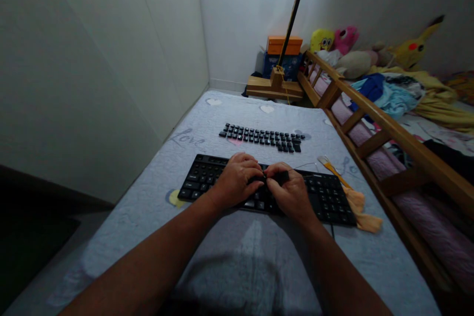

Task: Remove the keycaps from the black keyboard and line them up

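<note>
- Keyboard front and centre, folks, lying on the biggest thing in play: a pale blue quilted cover.
- Off to the right, a wooden rail runs along the cover's side.
- Back to that black keyboard: it stretches crosswise under both hands, many keys in place at its two ends.
- Just beyond it, loose black keycaps sit lined up in rows, well apart from the fingers.
- Now the left hand: laid over the keyboard's middle, fingers curled, thumb brought in, only a narrow gap.
- Right hand meets it there, thumb and forefinger drawn into a tight pinch by a small dark spot; what they hold, if anything, I can't tell!
- Orange cloth, crumpled at the keyboard's right end.
- Brush with a yellow handle, angled just beside the keyboard's far right corner.
- Thinnest of all, a wire looping out beside the right hand.
</note>
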A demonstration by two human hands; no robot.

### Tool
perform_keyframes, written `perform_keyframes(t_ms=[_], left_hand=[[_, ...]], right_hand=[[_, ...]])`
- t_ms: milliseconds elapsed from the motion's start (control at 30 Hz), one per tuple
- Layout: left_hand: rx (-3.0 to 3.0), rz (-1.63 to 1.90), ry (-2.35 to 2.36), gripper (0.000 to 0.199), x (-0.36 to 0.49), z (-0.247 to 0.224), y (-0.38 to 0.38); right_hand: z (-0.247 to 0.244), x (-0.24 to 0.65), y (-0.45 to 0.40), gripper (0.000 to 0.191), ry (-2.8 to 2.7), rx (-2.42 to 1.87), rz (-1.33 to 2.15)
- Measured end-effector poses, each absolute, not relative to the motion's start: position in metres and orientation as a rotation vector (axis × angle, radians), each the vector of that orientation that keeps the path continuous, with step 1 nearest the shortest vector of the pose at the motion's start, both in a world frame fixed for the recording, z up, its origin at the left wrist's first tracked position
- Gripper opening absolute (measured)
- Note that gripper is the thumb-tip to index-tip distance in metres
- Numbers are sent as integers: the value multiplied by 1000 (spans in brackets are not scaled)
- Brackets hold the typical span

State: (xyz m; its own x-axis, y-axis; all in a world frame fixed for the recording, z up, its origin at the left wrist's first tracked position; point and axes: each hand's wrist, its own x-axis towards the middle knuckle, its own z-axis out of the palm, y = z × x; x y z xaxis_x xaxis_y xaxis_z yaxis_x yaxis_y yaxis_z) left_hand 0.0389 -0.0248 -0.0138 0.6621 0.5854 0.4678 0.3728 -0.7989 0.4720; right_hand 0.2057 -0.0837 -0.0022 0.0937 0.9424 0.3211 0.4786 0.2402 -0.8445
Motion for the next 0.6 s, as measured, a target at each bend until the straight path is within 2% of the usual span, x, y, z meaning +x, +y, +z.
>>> perform_keyframes(t_ms=[233, 433, 600], left_hand=[[2628, 900, 773, 12, 42, -11, -30], [2614, 1040, 814, 13, 40, -9, -28], [2521, 1115, 791, 12, 38, -10, -25]], right_hand=[[-1, 204, -84, 8, -1294, -1480, 674], [-4, 213, -80, 8, -1267, -1561, 612], [-4, 216, -81, 19, -1408, -1397, 631]])
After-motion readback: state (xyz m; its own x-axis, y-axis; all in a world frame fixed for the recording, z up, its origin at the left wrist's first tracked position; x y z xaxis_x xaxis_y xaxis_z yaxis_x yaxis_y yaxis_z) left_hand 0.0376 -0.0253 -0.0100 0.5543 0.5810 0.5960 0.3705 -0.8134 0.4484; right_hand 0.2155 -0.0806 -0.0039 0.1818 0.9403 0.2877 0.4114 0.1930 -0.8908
